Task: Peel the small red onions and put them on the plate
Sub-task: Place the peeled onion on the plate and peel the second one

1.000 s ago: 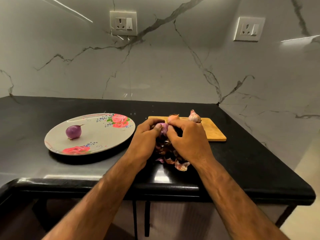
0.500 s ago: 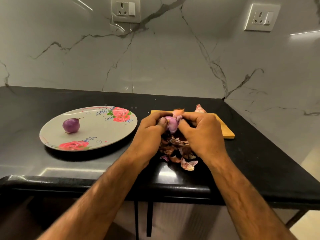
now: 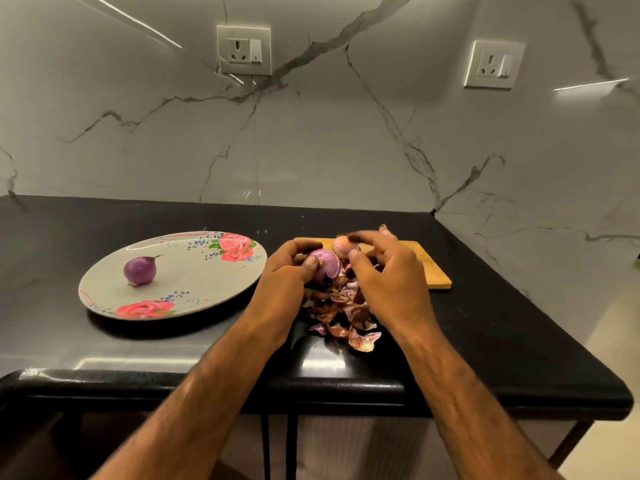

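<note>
One peeled onion (image 3: 140,270) on plate (image 3: 194,289) | left grip (image 3: 280,282) holds second onion (image 3: 327,265)

One peeled purple onion (image 3: 140,270) lies on the floral plate (image 3: 194,285); a second onion (image 3: 326,264) is held beside it.

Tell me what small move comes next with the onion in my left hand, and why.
Probably carry the onion over to the plate: it looks smooth, purple and peeled, the left hand grips it alone, and the right hand is off it.

Small onion (image 3: 325,265) in left hand (image 3: 280,282) over peel pile (image 3: 346,317), right hand (image 3: 388,282) just beside, peeled onion (image 3: 140,270) on floral plate (image 3: 194,271)
</note>
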